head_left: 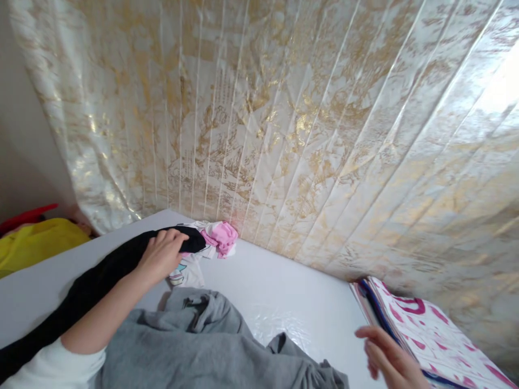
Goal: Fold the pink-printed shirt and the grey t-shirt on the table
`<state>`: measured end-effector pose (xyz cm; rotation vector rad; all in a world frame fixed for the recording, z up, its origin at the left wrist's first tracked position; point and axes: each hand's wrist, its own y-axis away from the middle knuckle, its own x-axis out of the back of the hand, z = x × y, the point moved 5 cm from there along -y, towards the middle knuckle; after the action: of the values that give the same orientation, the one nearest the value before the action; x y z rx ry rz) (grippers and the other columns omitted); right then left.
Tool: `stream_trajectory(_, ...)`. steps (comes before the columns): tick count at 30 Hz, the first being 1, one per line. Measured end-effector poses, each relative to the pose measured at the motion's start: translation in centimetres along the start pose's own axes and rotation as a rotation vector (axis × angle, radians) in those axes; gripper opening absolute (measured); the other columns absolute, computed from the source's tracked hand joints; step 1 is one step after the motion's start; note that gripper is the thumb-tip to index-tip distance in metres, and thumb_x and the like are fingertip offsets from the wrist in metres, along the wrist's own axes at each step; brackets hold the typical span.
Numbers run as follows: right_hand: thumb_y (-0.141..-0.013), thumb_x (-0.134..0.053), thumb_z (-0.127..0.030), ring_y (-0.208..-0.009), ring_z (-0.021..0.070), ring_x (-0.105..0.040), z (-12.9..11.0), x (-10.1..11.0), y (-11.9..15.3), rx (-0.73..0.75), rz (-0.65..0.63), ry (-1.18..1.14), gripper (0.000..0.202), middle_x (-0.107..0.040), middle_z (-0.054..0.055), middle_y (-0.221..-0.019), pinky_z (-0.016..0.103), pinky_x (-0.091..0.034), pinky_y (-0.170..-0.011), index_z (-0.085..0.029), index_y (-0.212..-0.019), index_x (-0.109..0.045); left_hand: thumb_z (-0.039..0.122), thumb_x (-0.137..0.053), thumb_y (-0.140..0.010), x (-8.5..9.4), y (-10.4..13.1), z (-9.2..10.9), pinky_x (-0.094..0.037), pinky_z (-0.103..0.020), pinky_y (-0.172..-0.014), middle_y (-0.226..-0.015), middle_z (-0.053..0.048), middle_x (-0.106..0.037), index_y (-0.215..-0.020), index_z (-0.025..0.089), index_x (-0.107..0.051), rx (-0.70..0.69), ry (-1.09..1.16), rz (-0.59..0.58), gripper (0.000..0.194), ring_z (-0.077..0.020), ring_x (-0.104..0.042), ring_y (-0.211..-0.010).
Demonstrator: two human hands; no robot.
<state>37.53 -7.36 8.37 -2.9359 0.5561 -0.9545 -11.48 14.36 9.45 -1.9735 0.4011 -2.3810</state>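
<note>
My left hand (pixel 164 254) is closed on the far end of a long black garment (pixel 101 275), its fingers curled over the cloth. Beneath and beyond that end lies a crumpled pink and white piece of clothing (pixel 223 237). A white printed cloth (pixel 188 273) pokes out beside my wrist. Spread in front of me is a rumpled grey garment (pixel 194 346), with neither hand on it. My right hand (pixel 389 356) hovers at the lower right with loosely bent fingers and nothing in it, near a folded stack of cloth (pixel 433 329) with a white and magenta top.
The clothes rest on a white, shiny tabletop (pixel 284 292). Behind it hangs a white and gold patterned curtain (pixel 263 119), reaching down to the table's back edge. Past the left edge are a yellow cloth (pixel 44 243) and a red object (pixel 28 216).
</note>
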Motion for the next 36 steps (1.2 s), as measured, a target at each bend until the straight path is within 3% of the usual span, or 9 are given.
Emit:
stream_trajectory(3, -0.082, -0.051, -0.054, -0.071, 0.0195, -0.063, -0.3, -4.9, -0.7, 0.071, -0.149, 0.212, 0.035, -0.066, 0.003, -0.078, 0.028, -0.049, -0.065, -0.023, -0.091, -0.066, 0.024, -0.057, -0.083, -1.8, 1.7, 5.3, -0.039, -0.036, -0.097, -0.119, -0.007, -0.061, -0.111, 0.022, -0.063, -0.206, 0.105, -0.168, 0.028, -0.0262, -0.053, -0.114)
stream_trajectory(6, -0.084, -0.049, -0.041, -0.083, 0.02, -0.063, -1.2, -9.1, -0.3, 0.111, -0.227, 0.363, 0.025, -0.066, 0.005, -0.09, 0.029, -0.048, -0.075, -0.023, -0.093, -0.064, 0.032, -0.061, -0.079, -3.5, 3.9, 8.7, -0.039, -0.037, -0.095, -0.109, -0.006, -0.066, -0.099, 0.022, -0.064, -0.302, 0.167, -0.299, 0.023, -0.0266, -0.057, -0.107)
stream_trajectory(13, -0.057, -0.055, -0.009, -0.097, 0.0235, -0.056, -2.8, -12.1, 0.9, 0.129, -0.406, 0.526, 0.025, -0.065, 0.005, -0.095, 0.031, -0.04, -0.082, -0.021, -0.077, -0.063, 0.023, -0.058, -0.061, -3.8, 5.9, 10.1, -0.042, -0.026, -0.067, -0.08, 0.001, -0.064, -0.072, 0.022, -0.053, -0.41, 0.26, -0.553, 0.012, -0.0223, -0.061, -0.081)
stream_trajectory(19, -0.073, -0.05, -0.018, -0.057, 0.0126, -0.041, -1.9, -9.1, -0.3, 0.097, -0.24, 0.048, 0.005, -0.045, -0.007, -0.059, 0.023, -0.03, -0.056, -0.023, -0.073, -0.047, 0.022, -0.043, -0.069, 0.7, 5.3, 8.8, -0.04, -0.022, -0.063, -0.074, 0.004, -0.053, -0.076, 0.023, -0.042, -0.389, 0.495, -0.476, 0.007, -0.0175, -0.056, -0.073)
stream_trajectory(22, -0.081, -0.056, -0.036, -0.055, 0.0116, -0.038, -2.6, -5.1, -0.9, 0.148, 0.012, -0.222, 0.016, -0.041, -0.008, -0.06, 0.023, -0.032, -0.054, -0.023, -0.079, -0.047, 0.023, -0.043, -0.073, 3.5, 5.7, 8.2, -0.044, -0.022, -0.073, -0.086, 0.003, -0.058, -0.091, 0.024, -0.049, -0.36, 0.652, -0.435, 0.019, -0.0178, -0.058, -0.083)
stream_trajectory(25, -0.08, -0.063, -0.045, -0.064, 0.0138, -0.049, -4.1, -1.3, -0.7, 0.219, 0.22, -0.343, 0.027, -0.052, -0.004, -0.071, 0.024, -0.04, -0.06, -0.023, -0.091, -0.053, 0.027, -0.052, -0.073, 4.7, 6.9, 8.0, -0.046, -0.02, -0.075, -0.094, 0.003, -0.062, -0.118, 0.029, -0.052, -0.345, 0.627, -0.493, 0.045, -0.0173, -0.06, -0.084)
stream_trajectory(28, -0.078, -0.067, -0.046, -0.086, 0.0191, -0.06, -4.6, 0.6, -0.6, 0.25, 0.284, -0.331, 0.033, -0.064, 0.003, -0.091, 0.027, -0.047, -0.076, -0.023, -0.1, -0.059, 0.034, -0.065, -0.068, 3.6, 7.8, 8.8, -0.047, -0.021, -0.082, -0.112, 0.002, -0.063, -0.133, 0.032, -0.049, -0.43, 0.534, -0.571, 0.067, -0.0186, -0.061, -0.094)
stream_trajectory(31, -0.074, -0.068, -0.047, -0.097, 0.0235, -0.063, -2.6, 0.0, -1.1, 0.185, 0.176, -0.226, 0.036, -0.068, 0.006, -0.1, 0.033, -0.048, -0.087, -0.022, -0.098, -0.065, 0.045, -0.059, -0.077, 1.1, 7.1, 9.9, -0.041, -0.03, -0.1, -0.135, -0.006, -0.055, -0.133, 0.025, -0.054, -0.4, 0.383, -0.461, 0.059, -0.0257, -0.055, -0.118)
stream_trajectory(36, -0.069, -0.068, -0.056, -0.095, 0.0277, -0.065, 2.2, -1.4, -1.7, 0.042, -0.004, -0.074, 0.043, -0.073, 0.007, -0.09, 0.039, -0.048, -0.089, -0.02, -0.093, -0.072, 0.033, -0.059, -0.078, -3.0, 6.5, 12.3, -0.04, -0.042, -0.097, -0.116, -0.015, -0.066, -0.106, 0.018, -0.067, -0.263, 0.127, -0.345, 0.033, -0.0323, -0.058, -0.114)
